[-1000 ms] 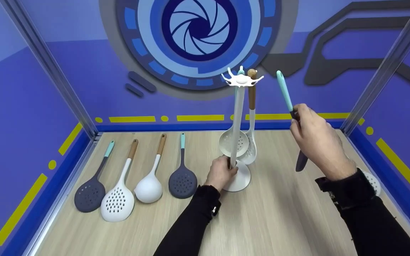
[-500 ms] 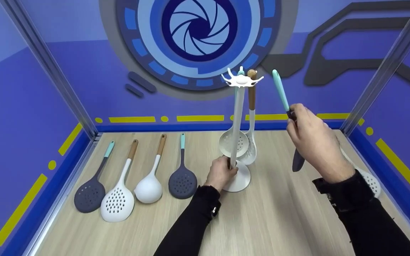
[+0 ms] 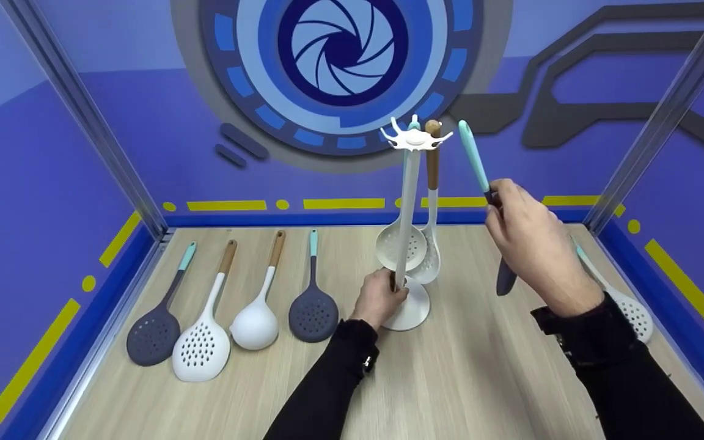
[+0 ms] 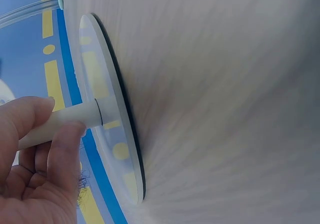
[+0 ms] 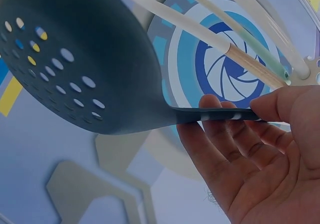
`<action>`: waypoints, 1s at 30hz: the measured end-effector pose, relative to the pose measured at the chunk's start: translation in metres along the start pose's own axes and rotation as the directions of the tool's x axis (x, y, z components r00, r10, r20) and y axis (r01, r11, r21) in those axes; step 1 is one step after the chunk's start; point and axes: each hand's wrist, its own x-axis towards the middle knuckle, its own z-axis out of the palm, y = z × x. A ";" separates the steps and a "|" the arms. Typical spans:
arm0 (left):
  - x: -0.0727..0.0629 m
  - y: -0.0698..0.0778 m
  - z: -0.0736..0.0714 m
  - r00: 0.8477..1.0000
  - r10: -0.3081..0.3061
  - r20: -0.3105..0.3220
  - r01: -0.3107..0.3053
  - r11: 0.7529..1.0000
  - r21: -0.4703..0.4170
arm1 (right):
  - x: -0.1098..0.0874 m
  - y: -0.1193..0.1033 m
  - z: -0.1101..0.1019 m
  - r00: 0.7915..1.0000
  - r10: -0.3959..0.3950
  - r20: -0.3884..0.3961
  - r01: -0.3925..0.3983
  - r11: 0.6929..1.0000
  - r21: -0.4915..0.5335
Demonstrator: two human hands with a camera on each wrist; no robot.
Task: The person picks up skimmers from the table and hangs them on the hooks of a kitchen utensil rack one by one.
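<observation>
My left hand (image 3: 377, 297) grips the white post of a utensil stand (image 3: 409, 201) low down, just above its round base (image 4: 112, 109). Hooks ring the stand's top. From it hang a pale perforated ladle (image 3: 388, 247) and a white slotted utensil with a brown handle (image 3: 432, 165). To the right of the stand, my right hand (image 3: 529, 238) holds a dark grey skimmer (image 5: 85, 59) by its shank, thumb against fingers. Its turquoise handle points up, its tip beside the hooks in the head view. The skimmer's perforated head hangs down, partly hidden behind the hand there.
On the wooden table's left lie a dark slotted turner (image 3: 153, 336), a white slotted turner (image 3: 202, 351), a white ladle (image 3: 255, 324) and a dark perforated turner (image 3: 313, 315). A white perforated skimmer (image 3: 636, 315) lies near the right edge. Blue walls enclose the table.
My right hand has moved slightly left with the skimmer, bringing its handle nearer the stand's hooks. More of the white skimmer at the right edge shows. The left hand stays on the post.
</observation>
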 end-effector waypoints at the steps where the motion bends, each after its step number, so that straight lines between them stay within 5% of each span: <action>1: 0.000 0.000 0.000 1.000 0.000 0.001 0.000 1.000 -0.003 | 0.000 0.000 0.000 1.000 -0.003 0.000 0.003 1.000 0.003; 30: 0.000 -0.002 0.002 0.999 0.034 -0.019 -0.034 0.999 0.004 | 0.001 -0.007 0.007 1.000 -0.011 0.012 0.011 1.000 -0.004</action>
